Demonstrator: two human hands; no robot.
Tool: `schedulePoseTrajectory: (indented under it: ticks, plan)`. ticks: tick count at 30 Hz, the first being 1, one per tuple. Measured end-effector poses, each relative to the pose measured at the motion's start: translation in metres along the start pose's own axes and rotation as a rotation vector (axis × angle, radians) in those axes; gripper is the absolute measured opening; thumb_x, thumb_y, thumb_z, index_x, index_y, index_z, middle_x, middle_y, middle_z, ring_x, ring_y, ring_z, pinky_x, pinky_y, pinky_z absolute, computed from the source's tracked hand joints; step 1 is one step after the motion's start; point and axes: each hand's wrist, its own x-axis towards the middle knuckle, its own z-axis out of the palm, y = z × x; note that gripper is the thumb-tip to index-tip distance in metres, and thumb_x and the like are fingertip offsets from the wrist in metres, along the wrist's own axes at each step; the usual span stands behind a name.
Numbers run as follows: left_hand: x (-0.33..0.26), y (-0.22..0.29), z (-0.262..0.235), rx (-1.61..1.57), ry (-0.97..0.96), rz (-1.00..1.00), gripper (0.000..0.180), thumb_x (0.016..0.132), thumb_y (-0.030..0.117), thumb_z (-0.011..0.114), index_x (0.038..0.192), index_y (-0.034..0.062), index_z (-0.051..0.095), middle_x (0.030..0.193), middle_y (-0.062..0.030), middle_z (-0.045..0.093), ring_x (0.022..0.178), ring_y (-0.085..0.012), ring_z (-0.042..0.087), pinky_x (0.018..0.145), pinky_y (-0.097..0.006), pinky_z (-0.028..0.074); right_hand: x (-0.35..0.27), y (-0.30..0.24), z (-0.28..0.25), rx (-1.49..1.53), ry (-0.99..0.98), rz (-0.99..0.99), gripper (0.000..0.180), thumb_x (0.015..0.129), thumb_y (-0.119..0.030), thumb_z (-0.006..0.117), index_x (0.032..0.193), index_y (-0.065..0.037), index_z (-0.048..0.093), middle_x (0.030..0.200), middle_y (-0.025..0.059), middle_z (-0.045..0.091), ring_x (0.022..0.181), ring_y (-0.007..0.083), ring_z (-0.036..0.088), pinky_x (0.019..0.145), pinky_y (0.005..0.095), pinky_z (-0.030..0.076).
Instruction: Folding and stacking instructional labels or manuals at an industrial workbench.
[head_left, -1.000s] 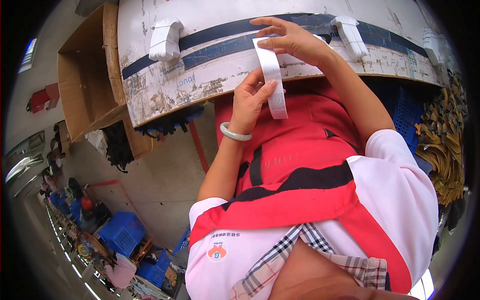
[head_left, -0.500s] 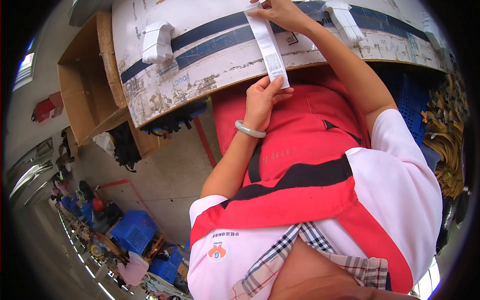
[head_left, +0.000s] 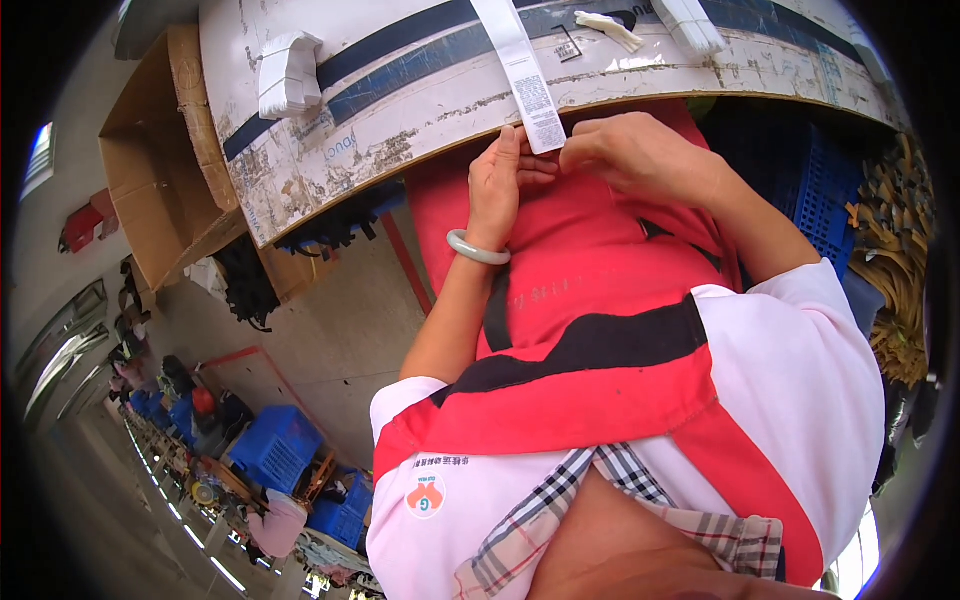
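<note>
A long white strip of printed labels (head_left: 525, 85) runs from the table top over its near edge, its lower end sticking out towards me. Just left of that end is my left hand (head_left: 497, 190), a pale bangle on its wrist. Its thumb is raised apart from the fingers, and I see nothing gripped in it. My right hand (head_left: 645, 155) is curled at the strip's lower right corner, thumb and fingertips drawn together. Those fingertips are partly hidden, so whether they pinch the strip cannot be made out.
Bundles of white strips lie on the worn table (head_left: 385, 145): one bundle (head_left: 290, 75) at left, another (head_left: 688, 25) at right. A small crumpled white piece (head_left: 610, 30) lies between. An open cardboard box (head_left: 150, 170) stands left of the table; a blue crate (head_left: 815, 195) is under its right side.
My right hand has come down from the strip's far end to its near end. My left hand has let go of the strip. The crumpled white piece now shows on the table.
</note>
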Motion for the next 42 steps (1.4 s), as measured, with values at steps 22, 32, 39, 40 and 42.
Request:
schedulePoseTrajectory:
  ticks: [22,32,39,40,42]
  plan:
    - [-0.008,-0.022,-0.023,0.28,0.084,0.115,0.037,0.104,0.028,0.05,0.112,-0.0037,0.067,0.093,-0.0084,0.067,0.081,-0.0126,0.063,0.074,-0.025,0.053,0.025,0.066,-0.02,-0.184,0.761,0.205,0.018,0.09,-0.018,0.068,0.103,-0.005,0.071,0.097,0.0089,0.068,0.087,0.0268,0.065,0.078,0.0346,0.051]
    - [-0.012,-0.022,-0.019,0.368,0.082,0.189,0.021,0.099,0.014,0.059,0.107,-0.0037,0.067,0.089,-0.0077,0.065,0.081,-0.0138,0.065,0.074,-0.025,0.052,0.024,0.098,-0.018,-0.149,0.984,0.264,0.019,0.088,-0.022,0.071,0.101,-0.008,0.073,0.091,0.0055,0.07,0.082,0.0213,0.066,0.073,0.032,0.053]
    - [-0.012,-0.019,-0.016,0.446,0.068,0.22,0.018,0.097,0.011,0.059,0.106,-0.0027,0.067,0.087,-0.0071,0.064,0.079,-0.0128,0.062,0.073,-0.025,0.049,0.021,0.087,-0.032,0.519,0.878,0.385,0.023,0.094,-0.021,0.066,0.106,-0.002,0.065,0.087,0.0049,0.069,0.076,0.0107,0.068,0.063,0.0222,0.053]
    - [-0.013,-0.019,-0.016,0.446,0.067,0.219,0.018,0.097,0.011,0.059,0.106,-0.0027,0.067,0.087,-0.0071,0.064,0.079,-0.0128,0.062,0.073,-0.025,0.049,0.021,0.088,-0.03,0.519,0.878,0.387,0.023,0.094,-0.021,0.066,0.106,-0.002,0.065,0.087,0.0049,0.069,0.076,0.0107,0.068,0.063,0.0222,0.053]
    - [-0.013,-0.02,-0.015,0.463,0.067,0.229,0.018,0.097,0.012,0.06,0.106,-0.0023,0.067,0.086,-0.0072,0.063,0.078,-0.0129,0.061,0.072,-0.025,0.049,0.022,0.089,-0.025,0.703,0.978,0.383,0.026,0.096,-0.021,0.064,0.112,-0.001,0.064,0.09,0.0059,0.069,0.078,0.0118,0.07,0.062,0.0205,0.055]
